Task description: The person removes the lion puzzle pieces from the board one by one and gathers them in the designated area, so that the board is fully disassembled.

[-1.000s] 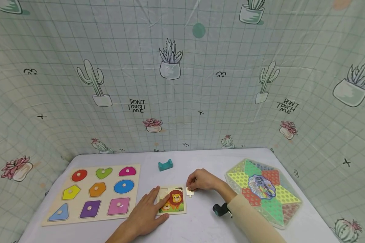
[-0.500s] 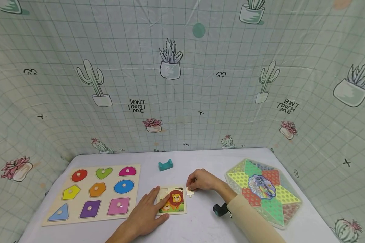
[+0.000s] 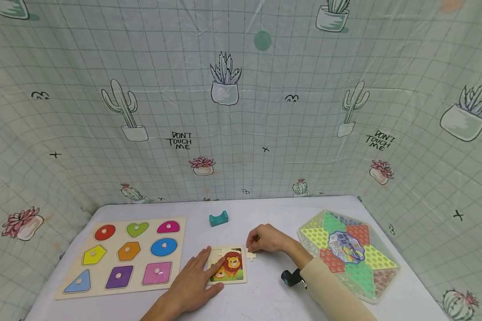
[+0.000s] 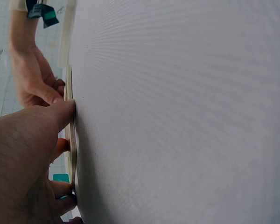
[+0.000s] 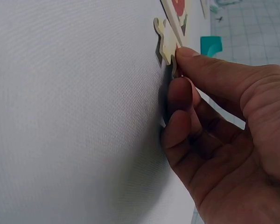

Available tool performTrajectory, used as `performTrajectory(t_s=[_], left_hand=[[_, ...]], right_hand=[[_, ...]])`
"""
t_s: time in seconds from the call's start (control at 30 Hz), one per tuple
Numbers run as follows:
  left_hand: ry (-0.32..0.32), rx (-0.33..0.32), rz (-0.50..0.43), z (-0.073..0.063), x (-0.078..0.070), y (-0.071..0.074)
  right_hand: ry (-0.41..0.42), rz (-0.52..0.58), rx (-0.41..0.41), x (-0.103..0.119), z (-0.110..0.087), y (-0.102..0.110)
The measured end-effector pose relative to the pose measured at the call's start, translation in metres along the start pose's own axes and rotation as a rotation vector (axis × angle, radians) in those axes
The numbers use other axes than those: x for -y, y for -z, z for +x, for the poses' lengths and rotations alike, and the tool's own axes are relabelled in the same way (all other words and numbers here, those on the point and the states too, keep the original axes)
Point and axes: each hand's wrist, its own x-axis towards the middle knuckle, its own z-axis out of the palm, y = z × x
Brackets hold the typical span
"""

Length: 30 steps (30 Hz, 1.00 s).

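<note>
A small square wooden lion puzzle (image 3: pixel 234 264) lies on the white table, with a bare cream area at its upper left. My left hand (image 3: pixel 189 281) rests over its left side, fingers spread and fairly straight. The index finger lies on the picture, and the thumb touches near the lower edge. To the right of the puzzle, my right hand (image 3: pixel 267 238) pinches a pale jigsaw piece (image 3: pixel 251 255) between thumb and fingers. In the right wrist view the jigsaw piece (image 5: pixel 168 44) is slightly tilted beside the puzzle's edge; the fingertips hide part of it.
On the left lies a wooden shape board (image 3: pixel 140 272) with colourful knobbed pieces. A teal curved block (image 3: pixel 218 218) stands behind the puzzle. To the right is a star-patterned Chinese checkers board (image 3: pixel 347 252), partly behind the right sleeve (image 3: pixel 333 287). A small black device (image 3: pixel 291 277) sits by the right wrist.
</note>
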Motion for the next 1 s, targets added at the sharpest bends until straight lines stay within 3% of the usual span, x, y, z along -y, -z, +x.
performTrajectory(t_s=[1.0], left_hand=[[-0.017,-0.020,0.007,-0.0008,0.0012,-0.0010]], right_hand=[[0.006,-0.010,0.007,0.0002,-0.0004,-0.0015]])
